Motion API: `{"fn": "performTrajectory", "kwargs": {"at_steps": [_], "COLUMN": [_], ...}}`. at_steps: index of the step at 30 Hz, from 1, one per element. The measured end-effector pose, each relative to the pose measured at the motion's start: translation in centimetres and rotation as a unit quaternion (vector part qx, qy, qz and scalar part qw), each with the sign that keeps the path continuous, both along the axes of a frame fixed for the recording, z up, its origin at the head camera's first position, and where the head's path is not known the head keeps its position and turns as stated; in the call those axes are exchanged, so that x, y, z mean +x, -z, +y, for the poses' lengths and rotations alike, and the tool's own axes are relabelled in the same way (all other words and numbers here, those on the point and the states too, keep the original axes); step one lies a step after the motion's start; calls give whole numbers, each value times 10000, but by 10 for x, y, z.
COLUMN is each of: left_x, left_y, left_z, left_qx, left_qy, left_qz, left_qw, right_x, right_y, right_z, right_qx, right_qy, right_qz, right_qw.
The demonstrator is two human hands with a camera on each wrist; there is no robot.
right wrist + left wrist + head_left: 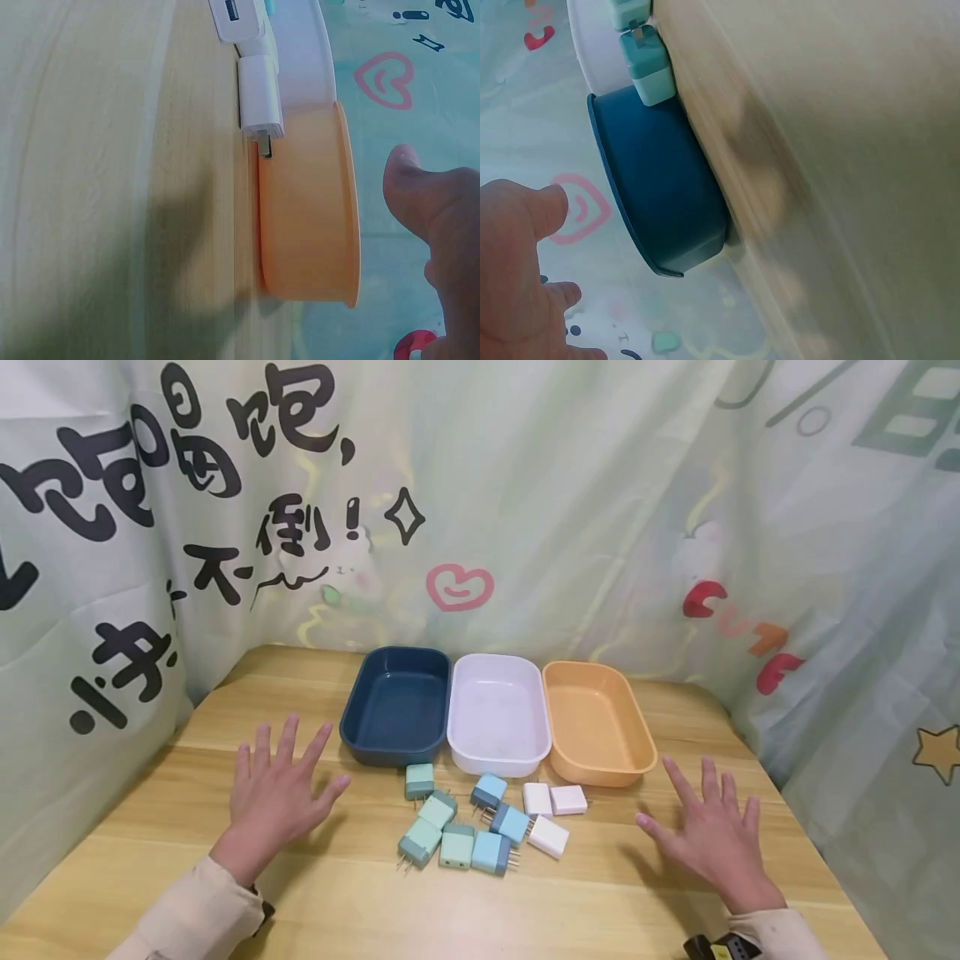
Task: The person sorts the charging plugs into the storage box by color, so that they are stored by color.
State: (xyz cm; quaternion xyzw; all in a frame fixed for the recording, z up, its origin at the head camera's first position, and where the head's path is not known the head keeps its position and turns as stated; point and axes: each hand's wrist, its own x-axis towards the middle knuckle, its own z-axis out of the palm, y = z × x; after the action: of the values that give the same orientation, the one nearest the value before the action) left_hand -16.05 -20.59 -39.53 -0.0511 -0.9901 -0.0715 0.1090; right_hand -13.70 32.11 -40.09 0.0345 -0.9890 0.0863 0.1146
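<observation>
My left hand (277, 789) is spread over the table left of a group of plug chargers, its fingers straight and holding nothing. On the right, my other hand (712, 839) is spread the same way, above its shadow. Several green chargers (420, 842) lie nearest the left hand, with metal prongs showing. Blue chargers (491, 852) lie in the middle of the group. White chargers (549, 837) are on its right side; the right wrist view shows a USB slot on a white charger (240, 19). In the left wrist view a green charger (649, 67) overlaps the navy bin.
Behind the chargers stand a navy bin (396, 752), a lavender bin (498, 760) and an orange bin (600, 768), side by side. They rest on a wood-grain table (360, 918). A printed curtain (562, 510) hangs around the table's back and sides.
</observation>
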Motion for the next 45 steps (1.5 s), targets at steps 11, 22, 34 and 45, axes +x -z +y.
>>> {"fn": "performTrajectory", "kwargs": {"at_steps": [11, 22, 34, 45], "left_x": [-4, -49, -83, -94], "left_y": [-2, -17, -15, -2], "left_z": [-1, -8, -16, -14], "left_qx": [377, 3346, 5463, 5475], "left_qy": [122, 946, 443, 196], "left_qz": [-216, -1586, -2337, -2518], "left_qw": [9990, 9241, 8031, 7978], "right_x": [-10, -27, -42, -52], "right_y": [-4, -20, -39, -28], "right_z": [-12, -37, -64, -98], "right_qx": [-527, -2319, -3895, -4765], "right_qy": [-762, -1571, -2037, -2376], "right_qz": [206, 481, -882, -1711], "right_qw": [9955, 9587, 8939, 8290]}}
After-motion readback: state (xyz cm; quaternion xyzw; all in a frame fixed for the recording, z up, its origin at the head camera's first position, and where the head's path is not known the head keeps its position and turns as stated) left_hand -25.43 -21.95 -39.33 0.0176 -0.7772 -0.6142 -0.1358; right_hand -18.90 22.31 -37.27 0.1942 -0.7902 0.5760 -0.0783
